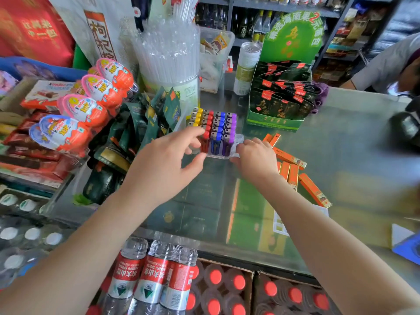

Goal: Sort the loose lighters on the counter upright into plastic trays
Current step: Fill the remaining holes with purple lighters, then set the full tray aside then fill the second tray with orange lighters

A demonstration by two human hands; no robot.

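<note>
Here both forearms reach in from six o'clock toward the clear plastic tray [239,139] standing mid-table [354,142]. The left hand [163,164] is spread wide, palm down, its fingertips [197,134] touching the front red lighter [205,142] at the tray's nine o'clock side, thumb stretched along the tray's near edge. The right hand [255,156] is curled, pinching the tray's near corner at three o'clock. Upright lighters [218,126] fill the tray in yellow, red, blue and purple rows. Orange boxes [293,162] lie loose at the right hand's three o'clock.
</note>
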